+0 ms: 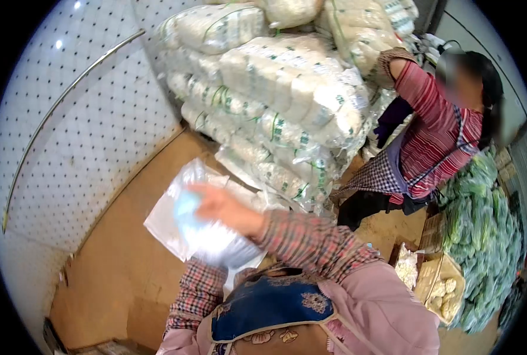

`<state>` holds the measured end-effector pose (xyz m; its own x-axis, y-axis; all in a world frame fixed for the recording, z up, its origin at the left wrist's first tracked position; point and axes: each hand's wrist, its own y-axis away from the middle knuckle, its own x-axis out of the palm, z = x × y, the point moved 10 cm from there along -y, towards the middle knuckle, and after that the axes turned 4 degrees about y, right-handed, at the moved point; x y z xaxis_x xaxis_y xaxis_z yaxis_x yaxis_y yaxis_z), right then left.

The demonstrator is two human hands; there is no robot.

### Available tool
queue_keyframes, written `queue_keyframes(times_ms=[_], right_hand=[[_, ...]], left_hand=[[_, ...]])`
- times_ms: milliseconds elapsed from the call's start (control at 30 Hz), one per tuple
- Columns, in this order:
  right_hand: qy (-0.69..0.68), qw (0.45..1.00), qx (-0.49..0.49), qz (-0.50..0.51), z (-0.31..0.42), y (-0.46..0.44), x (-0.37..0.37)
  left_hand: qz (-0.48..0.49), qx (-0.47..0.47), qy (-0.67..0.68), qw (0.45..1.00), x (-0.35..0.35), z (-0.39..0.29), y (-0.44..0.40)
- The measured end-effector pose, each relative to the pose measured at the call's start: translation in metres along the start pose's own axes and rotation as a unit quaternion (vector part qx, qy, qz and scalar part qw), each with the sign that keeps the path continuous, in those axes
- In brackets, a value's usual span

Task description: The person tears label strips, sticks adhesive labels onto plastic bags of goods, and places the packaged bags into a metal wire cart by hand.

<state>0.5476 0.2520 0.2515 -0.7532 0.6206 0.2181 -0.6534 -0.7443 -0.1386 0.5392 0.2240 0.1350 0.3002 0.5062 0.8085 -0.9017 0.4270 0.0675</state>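
My right hand (231, 212), in a checked sleeve, reaches across in front of me and is blurred by motion. Its fingers overlap a light blue thing (186, 211), but whether they grip it I cannot tell. Below that hand is a shiny white plastic bundle (219, 241), also smeared. My left sleeve (197, 291) comes up from below and ends against this bundle. The left hand itself is hidden or lost in the blur there. White sheets or bags (163, 222) lie beneath and around the bundle.
Long clear bags of pale goods with green print (275, 112) are stacked ahead. A co-worker in a striped red top (435, 112) leans on the stack. At right are bagged green vegetables (482, 236) and a carton (426, 284). A dotted white curtain (92, 118) hangs left above the brown floor (103, 260).
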Motion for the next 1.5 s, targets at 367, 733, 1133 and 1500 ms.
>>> queue_keyframes(times_ms=[367,733,1133,1500], right_hand=[[0.293,0.943,0.009,0.155,0.029,0.041,0.006],[0.761,0.438,-0.166,-0.449,0.202,0.079,-0.442],[0.684,0.55,-0.078,-0.472,0.202,0.066,-0.475],[0.684,0.525,-0.037,-0.505,0.234,0.048,-0.457]], left_hand=[[0.065,0.26,-0.779,0.566,0.222,-0.022,-0.045],[-0.007,0.418,-0.786,0.455,0.322,-0.115,-0.054],[-0.089,0.385,-0.795,0.461,0.321,-0.169,-0.149],[0.027,0.185,-0.952,0.242,0.31,-0.197,-0.385]])
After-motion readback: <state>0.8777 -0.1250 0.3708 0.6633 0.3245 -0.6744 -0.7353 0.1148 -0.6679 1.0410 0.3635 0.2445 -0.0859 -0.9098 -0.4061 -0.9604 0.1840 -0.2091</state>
